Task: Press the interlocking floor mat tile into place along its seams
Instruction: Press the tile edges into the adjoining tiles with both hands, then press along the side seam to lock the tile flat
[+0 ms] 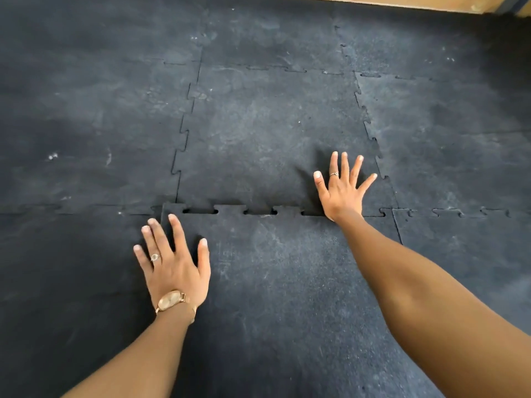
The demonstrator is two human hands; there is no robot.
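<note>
A black interlocking mat tile (287, 282) lies in front of me, its toothed far edge (244, 210) raised slightly above the neighbouring tile (258, 133), with dark gaps between the teeth. My left hand (175, 265), wearing a ring and a gold watch, rests flat with fingers spread on the tile's far left corner. My right hand (342, 188) lies flat, fingers spread, across the far seam near its right end, palm on the seam and fingers on the neighbouring tile.
More black puzzle-edged tiles cover the floor all round, with seams running left (181, 156) and right (370, 130) of the far tile. A light wooden strip (402, 1) borders the floor at the far right.
</note>
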